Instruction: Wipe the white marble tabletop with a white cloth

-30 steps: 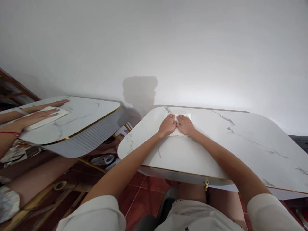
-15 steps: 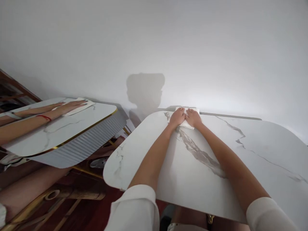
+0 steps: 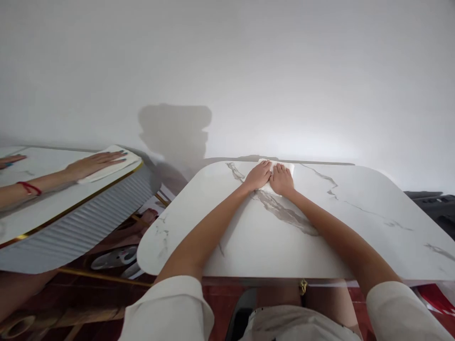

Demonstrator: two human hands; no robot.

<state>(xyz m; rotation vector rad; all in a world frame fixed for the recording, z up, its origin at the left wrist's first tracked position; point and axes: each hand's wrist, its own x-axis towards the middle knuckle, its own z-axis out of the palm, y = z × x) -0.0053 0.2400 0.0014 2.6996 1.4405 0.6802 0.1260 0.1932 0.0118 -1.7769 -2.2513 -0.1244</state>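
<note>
White cloth (image 3: 291,167) lies at the tabletop's (image 3: 362,189) back edge, its far side running roughly along that edge; I can't judge its long axis (hands cover most of it). On my feed, left hand (image 3: 259,176) and right hand (image 3: 282,180) rest flat on it, fingers outstretched, gripping nothing.

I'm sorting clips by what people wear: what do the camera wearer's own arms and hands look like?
The left hand and right hand are ungloved, and no watch or bracelet shows on either wrist. Both arms are bare up to short, loose, off-white sleeves: the left sleeve looks folded at its edge, and the right sleeve is equally plain, with no visible markings.
</note>
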